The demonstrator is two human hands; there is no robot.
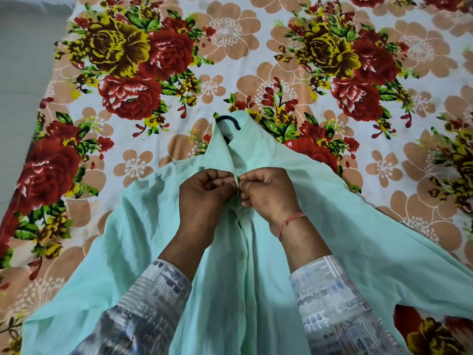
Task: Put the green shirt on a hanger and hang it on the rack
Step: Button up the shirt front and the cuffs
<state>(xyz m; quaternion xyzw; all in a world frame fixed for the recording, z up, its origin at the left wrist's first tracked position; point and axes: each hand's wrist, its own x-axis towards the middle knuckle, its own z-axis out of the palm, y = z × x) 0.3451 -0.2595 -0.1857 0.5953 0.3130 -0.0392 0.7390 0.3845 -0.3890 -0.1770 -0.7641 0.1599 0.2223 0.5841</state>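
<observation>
The pale green shirt [345, 226] lies spread front-up on the flowered bed sheet, collar pointing away from me. A black hanger hook [229, 121] sticks out of the collar; the rest of the hanger is hidden inside the shirt. My left hand [204, 198] and my right hand [268, 190] meet at the top of the button placket just below the collar, each pinching one edge of the fabric. White buttons run down the placket between my forearms. No rack is in view.
The flowered bed sheet [153, 73] covers the bed on all sides of the shirt. A grey floor or wall strip [23, 73] shows at the far left beyond the bed's edge.
</observation>
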